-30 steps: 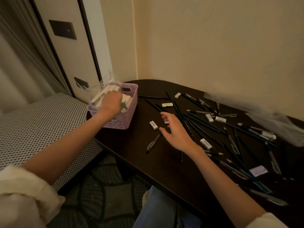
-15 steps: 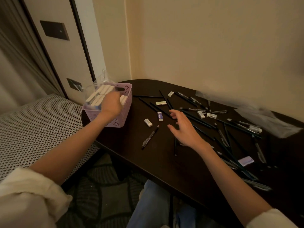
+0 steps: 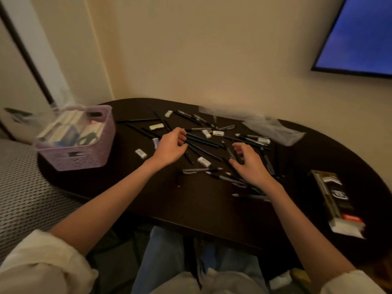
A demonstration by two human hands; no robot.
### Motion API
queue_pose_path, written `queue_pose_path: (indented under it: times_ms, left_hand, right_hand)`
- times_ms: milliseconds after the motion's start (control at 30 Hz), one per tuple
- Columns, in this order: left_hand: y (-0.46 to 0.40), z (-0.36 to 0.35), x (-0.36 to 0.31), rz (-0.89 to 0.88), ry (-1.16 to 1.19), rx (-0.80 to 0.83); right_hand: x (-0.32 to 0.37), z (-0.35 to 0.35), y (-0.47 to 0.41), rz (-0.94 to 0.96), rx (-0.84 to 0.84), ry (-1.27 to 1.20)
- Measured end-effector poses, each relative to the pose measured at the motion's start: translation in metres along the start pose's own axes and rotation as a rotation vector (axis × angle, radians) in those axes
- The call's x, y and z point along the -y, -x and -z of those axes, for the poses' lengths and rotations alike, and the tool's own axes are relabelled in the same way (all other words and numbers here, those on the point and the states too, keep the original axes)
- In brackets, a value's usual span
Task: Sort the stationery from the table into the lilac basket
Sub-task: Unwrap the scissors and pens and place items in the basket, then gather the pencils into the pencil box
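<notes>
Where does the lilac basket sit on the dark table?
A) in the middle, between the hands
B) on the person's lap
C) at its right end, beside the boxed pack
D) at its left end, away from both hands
D: the lilac basket stands at the left end of the table, left of the left hand and the right hand.

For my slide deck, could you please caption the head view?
Both hands, left and right, hover over scattered pens beside a lilac basket.

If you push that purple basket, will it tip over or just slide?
The basket would probably slide, not tip: it looks wide and low, sitting flat on the smooth table. It is already packed with things, so it may feel fairly heavy. It sits near the table's edge, so push gently.
</notes>
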State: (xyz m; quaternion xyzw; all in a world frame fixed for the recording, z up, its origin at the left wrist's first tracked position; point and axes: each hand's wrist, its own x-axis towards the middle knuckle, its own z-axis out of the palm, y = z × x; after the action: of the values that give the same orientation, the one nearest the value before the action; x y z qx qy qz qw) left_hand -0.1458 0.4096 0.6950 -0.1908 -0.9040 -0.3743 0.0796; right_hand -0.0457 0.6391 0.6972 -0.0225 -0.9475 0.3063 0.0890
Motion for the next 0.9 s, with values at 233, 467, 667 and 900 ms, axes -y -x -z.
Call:
queue_pose_path:
  times_ms: [233, 467, 667, 900]
  left_hand:
    - [0.004, -0.064, -0.052, -0.132, 0.057, 0.161]
    - [0.01, -0.088, -0.071, -0.156, 0.059, 0.213]
    - [0.015, -0.083, -0.066, -0.132, 0.092, 0.21]
    - [0.021, -0.059, -0.05, -0.105, 0.123, 0.14]
  right_hand:
    - [-0.062, 0.049, 0.045, -0.302, -0.389, 0.35]
    - [-0.116, 0.072, 0.056, -0.784, -0.105, 0.518]
    - [-0.122, 0.072, 0.049, -0.902, -0.076, 0.471]
    - [-0.054, 0.067, 0.029, -0.33, -0.184, 0.419]
